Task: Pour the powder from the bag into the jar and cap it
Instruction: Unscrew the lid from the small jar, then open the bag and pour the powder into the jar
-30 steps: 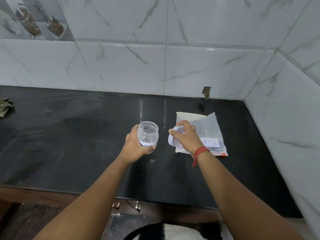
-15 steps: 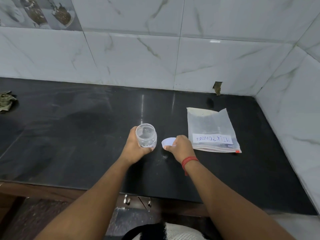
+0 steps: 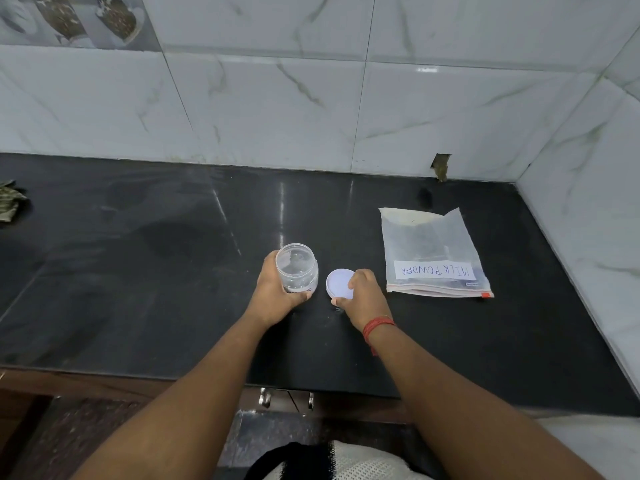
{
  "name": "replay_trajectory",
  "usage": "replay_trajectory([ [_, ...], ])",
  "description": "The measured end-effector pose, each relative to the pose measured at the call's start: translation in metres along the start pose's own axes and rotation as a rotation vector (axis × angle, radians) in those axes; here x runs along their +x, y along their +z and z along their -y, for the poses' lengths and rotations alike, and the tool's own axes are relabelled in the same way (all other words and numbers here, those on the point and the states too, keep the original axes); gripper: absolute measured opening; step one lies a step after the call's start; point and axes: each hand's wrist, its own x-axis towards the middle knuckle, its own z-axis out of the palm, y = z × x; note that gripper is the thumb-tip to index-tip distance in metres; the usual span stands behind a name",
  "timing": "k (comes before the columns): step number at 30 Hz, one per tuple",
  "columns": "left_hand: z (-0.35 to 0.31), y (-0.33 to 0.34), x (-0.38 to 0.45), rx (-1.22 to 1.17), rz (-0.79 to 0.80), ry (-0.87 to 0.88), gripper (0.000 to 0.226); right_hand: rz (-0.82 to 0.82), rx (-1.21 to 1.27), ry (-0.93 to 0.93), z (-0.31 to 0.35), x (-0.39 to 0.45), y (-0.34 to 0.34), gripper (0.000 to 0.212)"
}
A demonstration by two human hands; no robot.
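A small clear jar (image 3: 297, 268) stands upright and uncapped on the black counter (image 3: 138, 271), with my left hand (image 3: 273, 294) wrapped around its side. Just right of it a round white lid (image 3: 338, 284) lies flat on the counter, and my right hand (image 3: 363, 296) holds its right edge with fingers and thumb. A clear zip bag (image 3: 433, 252) labelled "MILK POWDER" lies flat on the counter to the right of my right hand, its sealed red-tabbed end toward me. Nobody touches the bag.
Marble-tiled walls (image 3: 311, 109) close the counter at the back and on the right. A crumpled greenish cloth (image 3: 8, 202) lies at the far left. The counter's front edge runs just below my forearms, with cabinet handles (image 3: 287, 398) under it.
My right hand has carried the lid from above the bag down to the counter beside the jar. The bag is uncovered now. My left hand stays on the jar.
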Motion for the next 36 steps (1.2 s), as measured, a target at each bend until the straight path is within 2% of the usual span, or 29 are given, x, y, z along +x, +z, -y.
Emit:
replay_trajectory([
  [3,0.001,-0.001,-0.001,0.017,-0.010,0.008,0.090,-0.011,-0.005,-0.030,-0.001,-0.001,-0.001,0.057],
  [7,0.001,-0.003,-0.001,0.044,-0.034,0.011,0.105,-0.059,0.011,-0.083,-0.004,0.001,-0.004,0.047],
  [10,-0.009,-0.003,-0.006,0.039,-0.097,0.017,0.106,-0.093,0.011,-0.113,-0.006,0.002,-0.010,0.043],
  [13,-0.027,-0.002,-0.011,0.041,-0.168,0.074,0.096,-0.121,0.020,-0.143,-0.008,0.004,-0.018,0.039],
  [18,-0.064,0.010,-0.014,0.165,-0.217,0.283,0.072,-0.189,0.044,-0.191,-0.013,0.002,-0.036,0.038],
  [24,-0.093,0.049,-0.007,0.304,-0.134,0.444,0.057,-0.264,0.028,-0.192,-0.035,0.000,-0.070,0.039],
  [30,-0.101,0.106,-0.005,0.369,-0.026,0.399,0.053,-0.306,0.029,-0.106,-0.090,-0.006,-0.105,0.032],
  [36,-0.102,0.158,-0.003,0.445,0.112,0.290,0.058,-0.333,-0.002,-0.048,-0.141,-0.013,-0.129,0.036],
])
